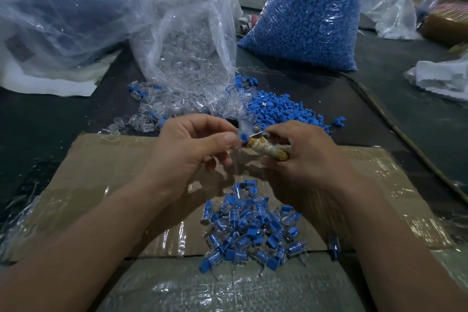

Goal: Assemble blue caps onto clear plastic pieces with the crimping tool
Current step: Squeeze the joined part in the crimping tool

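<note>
Here left grip (187,144) pinches blue cap (243,136) at crimping tool (268,148) tip; right grip (304,152) curled round tool.

blue cap (244,137) blurred, tool (267,147) (mostly hidden)

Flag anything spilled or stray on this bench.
Clear pieces lie spilled from the open bag onto the dark table, mixing with loose blue caps at its mouth. One finished piece lies alone, right of the finished pile.
</note>
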{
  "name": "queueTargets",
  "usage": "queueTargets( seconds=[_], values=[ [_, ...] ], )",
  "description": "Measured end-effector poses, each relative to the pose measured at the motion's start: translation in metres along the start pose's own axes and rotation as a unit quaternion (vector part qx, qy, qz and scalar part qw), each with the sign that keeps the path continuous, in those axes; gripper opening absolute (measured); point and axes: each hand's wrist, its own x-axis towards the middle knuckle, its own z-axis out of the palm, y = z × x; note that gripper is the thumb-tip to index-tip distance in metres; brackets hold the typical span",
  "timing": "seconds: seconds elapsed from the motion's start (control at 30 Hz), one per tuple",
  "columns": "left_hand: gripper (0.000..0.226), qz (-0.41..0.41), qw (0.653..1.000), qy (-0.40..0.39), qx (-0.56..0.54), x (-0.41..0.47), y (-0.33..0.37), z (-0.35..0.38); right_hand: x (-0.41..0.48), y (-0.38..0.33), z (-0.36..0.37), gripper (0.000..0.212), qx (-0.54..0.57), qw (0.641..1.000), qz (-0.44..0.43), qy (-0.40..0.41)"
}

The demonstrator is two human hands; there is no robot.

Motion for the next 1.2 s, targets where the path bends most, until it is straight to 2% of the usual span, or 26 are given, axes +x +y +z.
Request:
queueTargets(
  seconds=[0.17, 0.33, 0.6, 0.7, 0.8, 0.97, 1.1, 1.2],
  values=[
    [0.011, 0.006, 1.000, -0.011, -0.011, 0.000, 0.001, -0.001, -0.001, -0.004, -0.001, 0.045, 0.004, 1.000, -0.006, -0.019],
    [0.008, -0.043, 0.994, -0.100, -0.032, -0.005, -0.001, 0.002, -0.001, -0.003, 0.000, 0.052, 0.012, 0.999, -0.012, -0.031],
    [0.008, -0.045, 0.975, -0.210, 0.051, -0.005, -0.002, 0.004, 0.000, 0.001, 0.004, 0.064, -0.011, 0.996, -0.016, -0.082],
    [0.015, -0.043, 0.969, -0.227, 0.090, -0.004, -0.004, 0.003, 0.001, 0.003, 0.004, 0.072, -0.015, 0.995, -0.012, -0.095],
    [0.013, -0.029, 0.969, -0.224, 0.105, -0.004, -0.005, 0.003, 0.001, 0.004, 0.006, 0.076, -0.013, 0.994, -0.015, -0.109],
    [0.013, -0.015, 0.990, -0.131, 0.044, -0.003, -0.007, 0.000, 0.002, 0.005, 0.003, 0.097, -0.008, 0.991, -0.017, -0.135],
    [0.005, -0.017, 0.999, 0.018, 0.026, 0.003, -0.010, -0.003, 0.001, 0.005, 0.000, 0.099, 0.019, 0.991, -0.014, -0.133],
    [0.010, 0.005, 0.985, 0.139, 0.099, 0.013, -0.015, -0.010, 0.001, 0.004, -0.003, 0.096, 0.048, 0.993, -0.005, -0.105]
  ],
)
